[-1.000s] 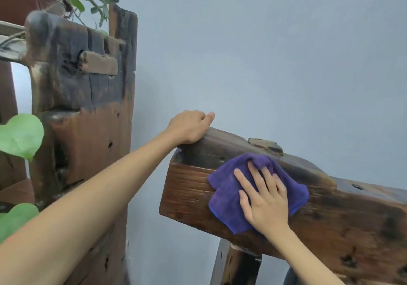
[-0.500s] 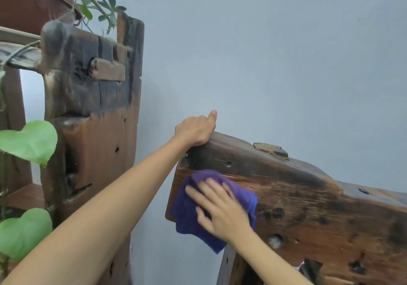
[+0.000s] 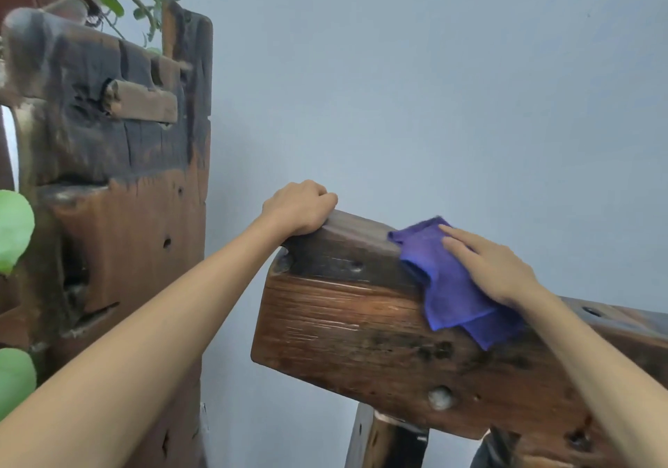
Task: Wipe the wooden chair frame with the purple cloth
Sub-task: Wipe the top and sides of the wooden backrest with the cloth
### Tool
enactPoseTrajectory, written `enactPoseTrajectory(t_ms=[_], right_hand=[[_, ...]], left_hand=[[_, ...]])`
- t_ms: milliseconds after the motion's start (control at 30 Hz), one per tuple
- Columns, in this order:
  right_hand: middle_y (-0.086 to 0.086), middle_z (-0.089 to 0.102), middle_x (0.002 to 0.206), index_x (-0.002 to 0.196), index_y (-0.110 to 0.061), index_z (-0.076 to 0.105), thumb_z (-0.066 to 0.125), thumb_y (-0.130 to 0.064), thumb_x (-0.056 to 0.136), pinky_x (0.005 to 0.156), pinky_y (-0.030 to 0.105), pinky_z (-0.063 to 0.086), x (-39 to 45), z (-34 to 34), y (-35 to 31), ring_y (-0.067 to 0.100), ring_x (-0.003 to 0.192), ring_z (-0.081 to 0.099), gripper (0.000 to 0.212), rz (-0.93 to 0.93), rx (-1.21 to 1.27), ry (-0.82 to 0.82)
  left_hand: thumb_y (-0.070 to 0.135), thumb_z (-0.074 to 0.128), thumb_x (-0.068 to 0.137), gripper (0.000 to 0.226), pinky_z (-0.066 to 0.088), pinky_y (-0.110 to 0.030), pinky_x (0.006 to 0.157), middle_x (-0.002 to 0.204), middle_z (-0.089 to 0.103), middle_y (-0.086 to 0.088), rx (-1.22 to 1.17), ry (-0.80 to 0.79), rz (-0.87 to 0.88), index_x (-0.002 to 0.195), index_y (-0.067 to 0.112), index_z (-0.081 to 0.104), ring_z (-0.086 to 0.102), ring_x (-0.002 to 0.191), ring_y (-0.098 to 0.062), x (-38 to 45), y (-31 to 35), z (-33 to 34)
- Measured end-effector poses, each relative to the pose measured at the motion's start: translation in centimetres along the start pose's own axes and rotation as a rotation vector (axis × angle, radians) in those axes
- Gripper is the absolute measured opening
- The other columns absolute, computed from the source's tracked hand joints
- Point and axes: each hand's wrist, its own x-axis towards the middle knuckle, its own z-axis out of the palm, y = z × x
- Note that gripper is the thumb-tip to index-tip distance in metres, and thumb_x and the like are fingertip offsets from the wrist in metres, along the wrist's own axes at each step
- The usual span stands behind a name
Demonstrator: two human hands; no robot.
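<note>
Step in hand: wiping the top rail of the wooden chair frame (image 3: pixel 347 326), cloth working along its upper edge.
Right hand (image 3: pixel 495 269): flat, fingers spread, pressing the purple cloth (image 3: pixel 448 287) onto the wood; not clenched around it.
Left hand (image 3: pixel 300 211): curled over the rail's end corner, gripping it to steady the frame.
Cloth position: draped over the rail's top edge, part hanging down the front face.
Doing it well: keep the palm flat and the pressure even, follow the grain, and work into the knots and holes, where I judge dust collects.
Risk: rough, cracked wood may snag the cloth.
Room: plain pale wall (image 3: pixel 433 88) behind; a tall weathered wooden post (image 3: pixel 119 196) stands beside the rail's end; green leaves (image 3: pixel 14 229) hang by the post.
</note>
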Motion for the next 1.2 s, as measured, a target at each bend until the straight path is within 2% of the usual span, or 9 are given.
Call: enactPoseTrajectory(t_ms=[167, 300, 400, 467, 567, 667, 800, 1000, 1200], right_hand=[[0.0, 0.064, 0.138, 0.111, -0.042, 0.067, 0.036, -0.038, 0.109, 0.103, 0.039, 0.037, -0.3, -1.5, 7.1, 0.025, 0.118, 0.057, 0.031, 0.204, 0.083, -0.058], [-0.002, 0.061, 0.132, 0.11, -0.035, 0.062, 0.026, -0.052, 0.105, 0.102, 0.048, 0.04, -0.5, -0.7, 4.2, 0.027, 0.115, 0.056, 0.04, 0.262, 0.011, -0.018], [0.003, 0.061, 0.129, 0.101, -0.032, 0.052, 0.022, -0.047, 0.101, 0.093, 0.045, 0.041, -1.2, 0.1, 0.4, 0.032, 0.115, 0.058, 0.033, 0.2, -0.082, 0.037], [0.004, 0.059, 0.139, 0.121, -0.029, 0.053, 0.024, -0.051, 0.1, 0.091, 0.044, 0.04, -1.9, 1.0, -2.0, 0.032, 0.121, 0.058, 0.042, 0.155, -0.091, 0.103], [0.001, 0.034, 0.166, 0.153, -0.037, 0.038, 0.024, -0.061, 0.097, 0.112, 0.044, 0.035, -3.6, 2.8, -4.3, 0.029, 0.144, 0.044, 0.063, 0.04, -0.145, 0.202], [-0.002, 0.029, 0.168, 0.157, -0.027, 0.038, 0.032, -0.06, 0.094, 0.124, 0.039, 0.024, -5.7, 4.0, -3.5, 0.019, 0.154, 0.029, 0.072, -0.177, -0.173, 0.291], [-0.007, 0.044, 0.16, 0.155, -0.032, 0.04, 0.041, -0.063, 0.096, 0.12, 0.039, 0.032, -7.1, 2.8, 2.2, 0.014, 0.147, 0.041, 0.068, -0.227, -0.112, 0.331], [-0.009, 0.051, 0.155, 0.15, -0.034, 0.049, 0.015, -0.073, 0.094, 0.114, 0.039, 0.039, -6.7, -2.2, 15.7, 0.018, 0.14, 0.05, 0.077, 0.086, -0.267, 0.136], [0.007, 0.05, 0.156, 0.14, -0.024, 0.057, 0.027, -0.044, 0.105, 0.118, 0.048, 0.03, 0.1, -6.8, 22.4, 0.028, 0.139, 0.047, 0.05, 0.388, -0.27, -0.321]], left_hand=[[0.038, 0.041, 0.087, 0.031, 0.043, -0.036, 0.071, 0.092, 0.065, -0.003, 0.108, 0.045, 0.015, 0.091, 0.023, 0.068, 0.057, 0.089, -0.032, 0.0, 0.4, 0.3], [0.03, 0.046, 0.072, 0.027, 0.03, -0.028, 0.057, 0.08, 0.06, -0.001, 0.197, 0.084, -0.033, 0.083, 0.02, 0.067, 0.057, 0.077, -0.03, -0.3, 1.4, 0.6], [0.026, 0.048, 0.074, 0.023, 0.035, -0.031, 0.063, 0.086, 0.059, -0.001, 0.26, 0.082, -0.079, 0.089, 0.016, 0.062, 0.056, 0.082, -0.033, -0.4, 2.5, 0.5], [0.022, 0.048, 0.083, 0.015, 0.043, -0.038, 0.08, 0.098, 0.059, -0.007, 0.33, 0.129, -0.077, 0.093, 0.016, 0.056, 0.057, 0.09, -0.035, -0.6, 3.9, 1.4], [0.028, 0.038, 0.096, 0.032, 0.042, -0.045, 0.094, 0.12, 0.066, -0.014, 0.31, 0.075, 0.05, 0.108, 0.015, 0.064, 0.062, 0.109, -0.039, -0.8, 8.6, 4.9], [0.043, 0.021, 0.099, 0.053, 0.036, -0.05, 0.099, 0.129, 0.065, -0.012, 0.234, -0.153, 0.096, 0.119, 0.016, 0.063, 0.059, 0.115, -0.035, -1.2, 13.0, 8.3], [0.059, 0.011, 0.096, 0.069, 0.031, -0.053, 0.101, 0.13, 0.064, -0.009, 0.282, -0.184, 0.095, 0.123, 0.02, 0.059, 0.056, 0.117, -0.032, -0.8, 13.3, 9.3], [0.059, 0.021, 0.094, 0.056, 0.031, -0.047, 0.085, 0.124, 0.067, -0.007, 0.402, -0.175, 0.12, 0.122, 0.025, 0.056, 0.058, 0.109, -0.031, -0.1, 13.0, 9.8], [0.048, 0.027, 0.092, 0.048, 0.034, -0.049, 0.093, 0.108, 0.065, -0.011, 0.454, -0.041, -0.005, 0.107, 0.017, 0.059, 0.05, 0.091, -0.032, -0.5, 14.5, 11.2]])
